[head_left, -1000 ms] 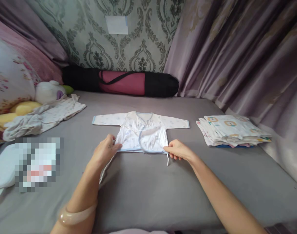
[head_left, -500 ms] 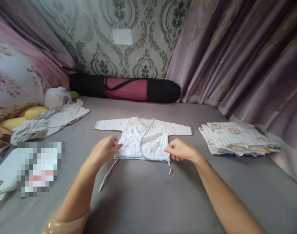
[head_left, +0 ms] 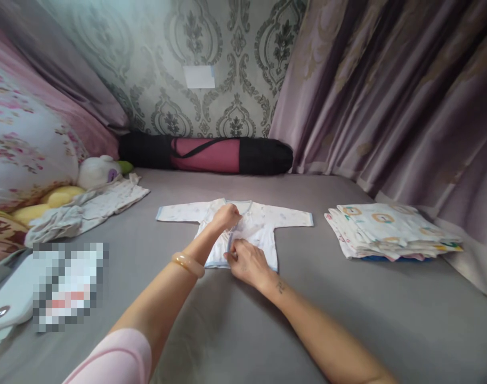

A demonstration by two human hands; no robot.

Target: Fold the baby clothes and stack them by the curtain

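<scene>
A small white baby shirt (head_left: 263,224) with pale blue trim lies flat on the grey bed sheet (head_left: 235,325), both sleeves spread out sideways. My left hand (head_left: 226,215) rests closed on the shirt's chest near the neckline, fingers curled onto the fabric. A pale bangle sits on that wrist. My right hand (head_left: 245,261) lies on the shirt's lower front near the hem, fingers bent and pinching the cloth at the blue-edged overlap.
A stack of folded printed cloths (head_left: 391,229) sits at the right. Loose crumpled garments (head_left: 87,205) and soft toys (head_left: 94,172) lie at the left by a floral pillow. A black and pink roll bag (head_left: 211,154) lies against the wall. Purple curtains hang on the right.
Both hands left the shirt's bottom corners and moved inward onto its front; the left went up to the chest, the right to the lower middle.
</scene>
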